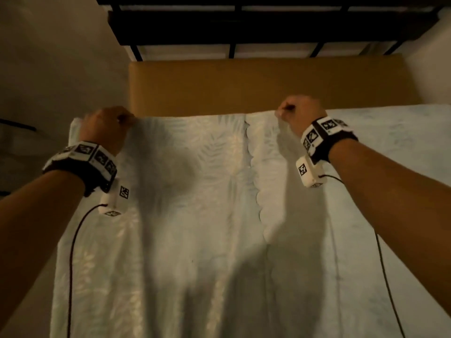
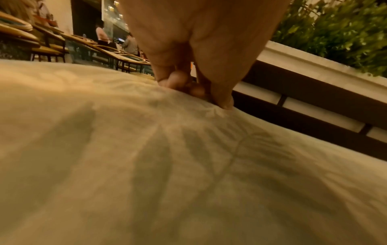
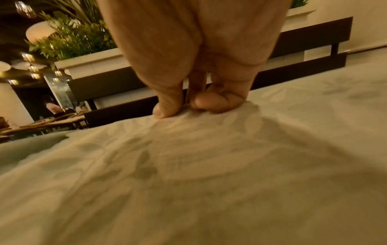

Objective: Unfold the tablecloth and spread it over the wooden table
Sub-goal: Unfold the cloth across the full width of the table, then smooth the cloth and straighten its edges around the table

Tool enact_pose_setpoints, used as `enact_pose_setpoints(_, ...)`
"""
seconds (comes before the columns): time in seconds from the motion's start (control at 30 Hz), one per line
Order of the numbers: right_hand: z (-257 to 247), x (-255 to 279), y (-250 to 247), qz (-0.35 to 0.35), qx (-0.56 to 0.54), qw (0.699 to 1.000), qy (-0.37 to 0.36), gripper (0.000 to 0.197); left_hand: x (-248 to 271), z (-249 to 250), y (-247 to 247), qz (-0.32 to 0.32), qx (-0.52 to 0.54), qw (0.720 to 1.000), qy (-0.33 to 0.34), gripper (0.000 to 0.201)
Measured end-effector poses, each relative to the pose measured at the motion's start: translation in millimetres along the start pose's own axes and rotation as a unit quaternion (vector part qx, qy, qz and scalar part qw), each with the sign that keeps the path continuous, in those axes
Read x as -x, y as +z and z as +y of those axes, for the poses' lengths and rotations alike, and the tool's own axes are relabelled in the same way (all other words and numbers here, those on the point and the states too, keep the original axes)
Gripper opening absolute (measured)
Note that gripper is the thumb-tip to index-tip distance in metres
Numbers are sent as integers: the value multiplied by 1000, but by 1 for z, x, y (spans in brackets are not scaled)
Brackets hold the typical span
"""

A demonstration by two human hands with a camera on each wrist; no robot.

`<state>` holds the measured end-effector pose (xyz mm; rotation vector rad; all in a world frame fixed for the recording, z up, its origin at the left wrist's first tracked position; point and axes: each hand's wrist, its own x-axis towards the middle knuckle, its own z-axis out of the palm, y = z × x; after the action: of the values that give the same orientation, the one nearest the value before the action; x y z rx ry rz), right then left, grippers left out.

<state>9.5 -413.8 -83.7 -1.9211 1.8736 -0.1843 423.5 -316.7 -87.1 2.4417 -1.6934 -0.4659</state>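
Head view: left hand [image 1: 105, 125], right hand [image 1: 299, 113] pinch tablecloth [image 1: 195, 215] edge.

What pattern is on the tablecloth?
The tablecloth is pale with a tone-on-tone fern-leaf pattern, clearest in the left wrist view.

Beyond the far edge of the tablecloth [image 1: 195, 215] a bare strip of the wooden table [image 1: 244, 86] is left open, and nothing is seen standing on it. That strip is closed off at the back by a dark slatted rail [image 1: 244, 28], with a white planter ledge [image 2: 314, 66] and green foliage [image 2: 345, 33] behind it. To the left of the table, open floor is seen, with chairs and tables [image 2: 52, 43] well apart. The cloth edge is held by the left hand [image 1: 105, 125] and the right hand [image 1: 297, 113], and the span between them is unobstructed
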Motion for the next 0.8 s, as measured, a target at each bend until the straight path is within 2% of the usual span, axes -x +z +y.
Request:
enact_pose_setpoints(0.07,4,-3,-1,22,-15,1000,6,7,-2,-9,-4,17,22,1000,-6,23)
enact_pose_setpoints(0.2,9,-4,-6,36,-15,999,15,7,-4,-15,-4,29,-7,999,22,28)
enact_pose_setpoints(0.3,5,2,-7,53,11,998,27,12,-3,-11,-6,21,18,1000,-7,27)
enact_pose_setpoints(0.4,1,29,-11,86,-19,996,12,20,28,-14,-8,10,21,1000,10,39)
enact_pose_setpoints(0.43,-2,47,-12,67,-25,997,-2,25,50,-18,-8,9,19,999,37,41)
enact_pose_setpoints(0.5,-5,100,-14,-13,-15,999,-33,31,111,-28,-6,1,37,996,83,40)
enact_pose_setpoints(0.63,25,262,-8,-157,-7,983,-97,29,281,-59,4,-68,39,989,122,33)
enact_pose_setpoints(0.67,40,304,-6,-182,-10,978,-98,40,327,-67,7,-87,34,988,120,33)
enact_pose_setpoints(0.73,76,380,0,-248,6,966,-75,76,412,-84,16,-123,18,987,107,44)
enact_pose_setpoints(0.8,117,443,4,-324,79,940,-75,85,476,-101,30,-144,-7,985,100,59)
